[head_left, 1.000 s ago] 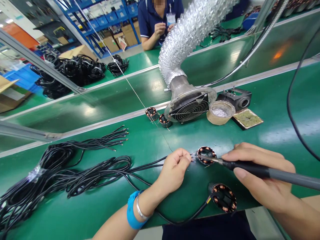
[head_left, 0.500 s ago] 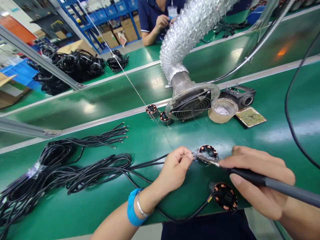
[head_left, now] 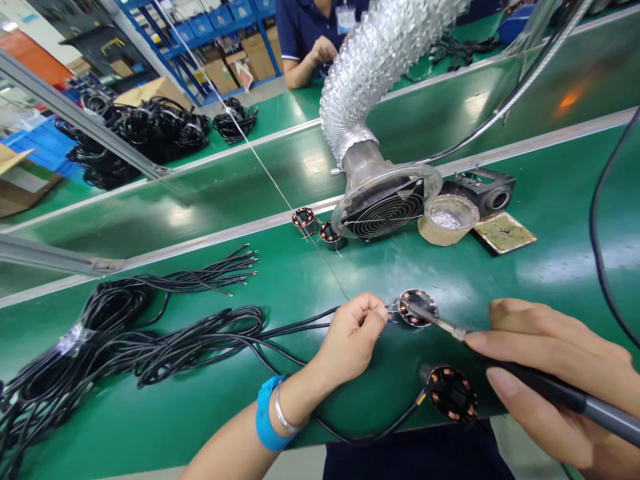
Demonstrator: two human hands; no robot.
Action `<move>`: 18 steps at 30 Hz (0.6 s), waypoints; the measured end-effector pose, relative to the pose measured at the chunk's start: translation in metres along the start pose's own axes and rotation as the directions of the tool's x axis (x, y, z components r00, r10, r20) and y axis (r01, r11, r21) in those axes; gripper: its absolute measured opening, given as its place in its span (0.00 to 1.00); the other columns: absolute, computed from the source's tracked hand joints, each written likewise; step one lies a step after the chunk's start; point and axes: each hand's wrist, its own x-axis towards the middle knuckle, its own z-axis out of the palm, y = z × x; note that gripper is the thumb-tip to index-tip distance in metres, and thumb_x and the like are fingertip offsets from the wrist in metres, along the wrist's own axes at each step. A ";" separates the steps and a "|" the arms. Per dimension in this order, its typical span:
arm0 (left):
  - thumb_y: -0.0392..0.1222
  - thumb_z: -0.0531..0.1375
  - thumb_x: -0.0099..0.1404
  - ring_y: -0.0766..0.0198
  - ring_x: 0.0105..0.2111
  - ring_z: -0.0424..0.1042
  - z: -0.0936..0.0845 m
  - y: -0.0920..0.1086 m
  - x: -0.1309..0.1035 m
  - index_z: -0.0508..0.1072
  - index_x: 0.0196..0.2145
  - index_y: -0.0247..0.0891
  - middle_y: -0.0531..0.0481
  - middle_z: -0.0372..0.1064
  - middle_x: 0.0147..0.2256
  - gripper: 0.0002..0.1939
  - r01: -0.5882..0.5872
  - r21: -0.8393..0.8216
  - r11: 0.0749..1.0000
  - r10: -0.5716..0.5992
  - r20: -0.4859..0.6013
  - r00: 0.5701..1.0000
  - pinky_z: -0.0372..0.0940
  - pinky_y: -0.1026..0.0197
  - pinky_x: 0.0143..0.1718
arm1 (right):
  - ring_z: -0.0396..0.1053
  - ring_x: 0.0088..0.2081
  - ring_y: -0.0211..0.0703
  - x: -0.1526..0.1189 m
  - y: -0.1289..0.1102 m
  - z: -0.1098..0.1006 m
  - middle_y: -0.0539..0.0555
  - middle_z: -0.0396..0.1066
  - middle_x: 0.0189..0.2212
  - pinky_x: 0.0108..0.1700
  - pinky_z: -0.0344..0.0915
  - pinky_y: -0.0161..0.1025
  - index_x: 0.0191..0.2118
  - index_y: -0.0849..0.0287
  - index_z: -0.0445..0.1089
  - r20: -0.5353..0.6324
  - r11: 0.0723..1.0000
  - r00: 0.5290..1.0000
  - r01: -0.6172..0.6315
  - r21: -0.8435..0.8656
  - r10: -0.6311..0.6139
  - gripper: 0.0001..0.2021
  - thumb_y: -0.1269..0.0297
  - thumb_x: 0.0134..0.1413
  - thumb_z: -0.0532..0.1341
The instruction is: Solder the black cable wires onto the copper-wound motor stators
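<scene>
My left hand (head_left: 356, 331) pinches the thin wire ends of a black cable (head_left: 300, 328), close against a round copper-wound motor stator (head_left: 424, 320). In my right hand (head_left: 560, 373) is a soldering iron (head_left: 545, 383), gripped like a pen. Its metal tip lies over the stator, a little right of my left fingertips. Nearer to me, at the bench edge, rests a second stator (head_left: 453, 395) with a black cable attached. A thin strand, which looks like solder wire (head_left: 265, 168), slants down from above to my left hand.
Bundled black cables (head_left: 195, 347) cover the left of the green bench. Behind the work are two more stators (head_left: 303, 220), a fume extractor fan (head_left: 387, 210) with a foil duct, a round tub (head_left: 447, 220) and a sponge tray (head_left: 505, 232). Opposite, a person (head_left: 310, 40) sits.
My right hand has drawn back to the right with the soldering iron, its tip leaving the wires by my left fingers. Smoke there has thinned. The left hand stays in place.
</scene>
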 end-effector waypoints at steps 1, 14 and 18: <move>0.47 0.57 0.65 0.70 0.22 0.48 0.000 0.000 0.000 0.63 0.27 0.39 0.60 0.51 0.21 0.12 0.000 0.002 1.000 0.000 0.000 1.000 0.47 0.64 0.25 | 0.73 0.31 0.45 -0.001 -0.001 -0.001 0.53 0.72 0.29 0.29 0.70 0.42 0.49 0.56 0.72 0.009 1.000 1.000 -0.008 -0.012 0.008 0.16 0.77 0.56 0.59; 0.49 0.57 0.64 0.70 0.22 0.48 0.001 -0.001 0.001 0.63 0.27 0.39 0.60 0.50 0.21 0.13 0.006 0.005 1.000 -0.006 -0.004 1.000 0.48 0.64 0.25 | 0.71 0.32 0.47 0.000 0.023 0.022 0.56 0.74 0.34 0.27 0.70 0.44 0.60 0.53 0.72 -0.401 0.983 0.898 0.147 -0.113 -0.181 0.27 0.74 0.54 0.64; 0.48 0.56 0.65 0.69 0.23 0.49 0.000 -0.003 0.001 0.63 0.28 0.39 0.59 0.51 0.22 0.12 0.000 0.014 1.000 0.000 0.015 1.000 0.48 0.64 0.26 | 0.71 0.24 0.40 -0.002 0.027 0.033 0.52 0.76 0.32 0.23 0.72 0.37 0.65 0.52 0.66 -0.376 0.993 0.926 0.076 0.088 -0.037 0.28 0.76 0.60 0.61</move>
